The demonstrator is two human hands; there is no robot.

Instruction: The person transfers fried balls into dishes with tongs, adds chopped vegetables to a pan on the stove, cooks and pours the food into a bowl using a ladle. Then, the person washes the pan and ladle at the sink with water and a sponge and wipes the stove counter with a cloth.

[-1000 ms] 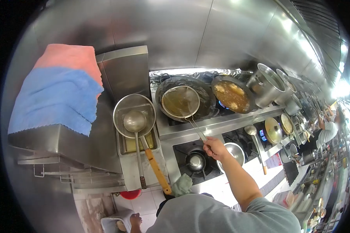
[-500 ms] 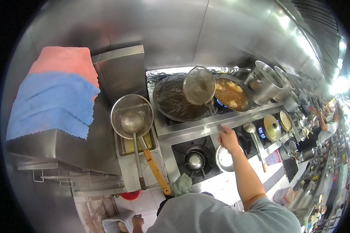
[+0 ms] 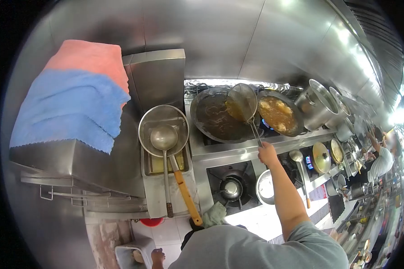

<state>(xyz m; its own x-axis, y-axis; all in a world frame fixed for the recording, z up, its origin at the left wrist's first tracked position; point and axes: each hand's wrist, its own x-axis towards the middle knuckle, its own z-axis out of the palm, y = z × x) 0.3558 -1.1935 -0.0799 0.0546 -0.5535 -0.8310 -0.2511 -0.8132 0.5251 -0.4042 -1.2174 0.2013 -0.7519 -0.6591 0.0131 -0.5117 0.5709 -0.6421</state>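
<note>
My right hand (image 3: 268, 153) is closed round the handle of a wire mesh strainer (image 3: 244, 101). The strainer's basket is tilted over the right side of the left wok (image 3: 205, 98), which holds dark bubbling liquid. Close beside it, the right wok (image 3: 296, 127) contains brown liquid with pale yellow pieces, and a blue flame shows between the woks. At the bottom, my left hand (image 3: 158, 256) hangs low by my body, away from the stove; its fingers are too small and partly hidden to make out.
A second strainer (image 3: 143, 130) with a ladle (image 3: 164, 136) inside rests over a metal tray (image 3: 187, 168) on the left. Blue and pink cloths (image 3: 72, 98) drape a steel box. Metal pots (image 3: 312, 105) stand right of the woks. Another person (image 3: 381, 161) works at far right.
The view has shifted, moving the scene rightward. The strainer's basket has tilted over the left wok, and my right hand has moved slightly toward the woks. My left hand stays low.
</note>
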